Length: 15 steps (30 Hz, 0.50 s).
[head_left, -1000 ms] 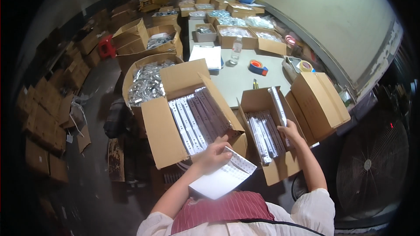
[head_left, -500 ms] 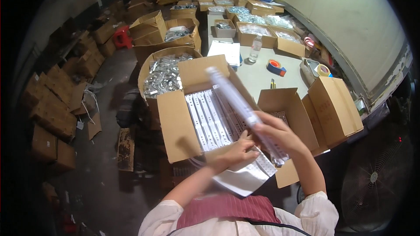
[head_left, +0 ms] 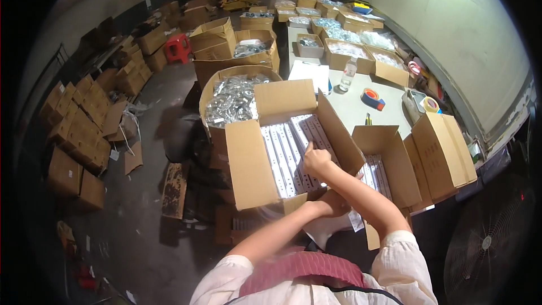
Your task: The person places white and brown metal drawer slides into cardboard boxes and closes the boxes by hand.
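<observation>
We are reaching down with our right hand (head_left: pixel 318 162) into the nearer open carton (head_left: pixel 247 164), where the long white packs (head_left: pixel 278 155) are lying side by side in a row, dark dots showing along them. The fingers of this grip are curling, one of them pointing down onto the packs; we cannot tell whether they are pinching one. Our left hand (head_left: pixel 334 204) is passing under the right forearm at the carton's near edge, and a white sheet (head_left: pixel 324 229) is hanging from its grip, pinched there, though the forearm is hiding the fingertips.

Just to the right, a second carton (head_left: pixel 375 138) is standing open with similar white strips (head_left: pixel 378 175) inside, and a taller carton (head_left: pixel 451 149) is standing beside it. On the table (head_left: pixel 351 114) beyond, a clear bottle (head_left: pixel 348 74) is standing between a clipboard with paper (head_left: pixel 307 72) and an orange-and-blue tape dispenser (head_left: pixel 373 100). To the left, a box (head_left: pixel 210 86) is holding a heap of shiny wrapped parts (head_left: pixel 232 101).
</observation>
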Motion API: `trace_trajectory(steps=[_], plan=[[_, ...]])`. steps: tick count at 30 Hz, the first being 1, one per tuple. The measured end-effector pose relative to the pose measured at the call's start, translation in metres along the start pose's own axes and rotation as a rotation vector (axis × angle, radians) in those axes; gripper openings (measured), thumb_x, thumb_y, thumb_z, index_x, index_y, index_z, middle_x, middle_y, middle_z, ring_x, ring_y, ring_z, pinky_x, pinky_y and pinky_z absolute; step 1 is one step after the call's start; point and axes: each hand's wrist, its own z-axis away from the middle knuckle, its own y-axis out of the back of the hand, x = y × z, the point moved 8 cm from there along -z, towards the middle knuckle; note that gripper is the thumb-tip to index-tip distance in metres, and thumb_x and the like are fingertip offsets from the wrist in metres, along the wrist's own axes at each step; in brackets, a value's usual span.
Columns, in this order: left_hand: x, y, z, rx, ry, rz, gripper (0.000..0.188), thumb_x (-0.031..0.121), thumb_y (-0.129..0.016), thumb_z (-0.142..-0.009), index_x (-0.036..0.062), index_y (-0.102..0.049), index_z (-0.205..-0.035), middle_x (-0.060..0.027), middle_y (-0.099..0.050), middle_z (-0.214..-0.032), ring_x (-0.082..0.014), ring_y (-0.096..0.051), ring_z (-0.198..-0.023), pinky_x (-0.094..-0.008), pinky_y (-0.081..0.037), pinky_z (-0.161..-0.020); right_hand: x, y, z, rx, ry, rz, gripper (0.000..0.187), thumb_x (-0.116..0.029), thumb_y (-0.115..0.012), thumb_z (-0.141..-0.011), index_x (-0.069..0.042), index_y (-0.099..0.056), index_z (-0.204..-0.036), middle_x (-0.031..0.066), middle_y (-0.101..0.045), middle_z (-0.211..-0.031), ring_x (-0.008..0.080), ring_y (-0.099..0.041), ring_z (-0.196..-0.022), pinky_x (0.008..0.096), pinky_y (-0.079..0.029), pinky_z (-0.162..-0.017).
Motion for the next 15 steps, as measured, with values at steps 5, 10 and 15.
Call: trace_trajectory(steps=[5, 10, 15], plan=[[-0.003, 0.000, 0.000, -0.004, 0.027, -0.032, 0.086, 0.011, -0.064, -0.087, 0.0049, -0.014, -0.156, -0.0206, -0.037, -0.150, -0.0317, -0.042, -0.133, -0.0422, -0.031, -0.111, -0.004, -0.001, 0.000, -0.019, -0.069, 0.211, 0.065, -0.033, -0.054, -0.096, 0.014, -0.041, -0.139, 0.0201, -0.071, -0.105, 0.0266, -0.073, -0.079, 0.0395, -0.057, -0.071], [-0.021, -0.003, 0.004, -0.125, 0.138, -0.114, 0.042, 0.015, -0.066, -0.082, 0.0000, -0.061, -0.121, -0.0227, -0.052, -0.136, -0.0366, -0.057, -0.116, -0.0436, -0.044, -0.100, 0.013, 0.108, 0.113, 0.554, 0.379, -0.400, 0.027, -0.032, -0.056, -0.096, -0.008, -0.069, -0.097, 0.0151, -0.069, -0.078, 0.0350, -0.069, -0.075, 0.0457, -0.055, -0.067], [-0.019, 0.002, -0.004, 0.034, -0.040, -0.020, 0.019, 0.019, -0.069, -0.081, 0.0047, -0.063, -0.092, -0.0187, -0.060, -0.106, -0.0359, -0.055, -0.089, -0.0447, -0.045, -0.082, 0.197, 0.081, 0.190, 0.948, -0.150, -1.321, 0.021, -0.015, -0.057, -0.098, 0.004, -0.066, -0.097, 0.0068, -0.064, -0.068, 0.0088, -0.059, -0.056, 0.0240, -0.048, -0.053]])
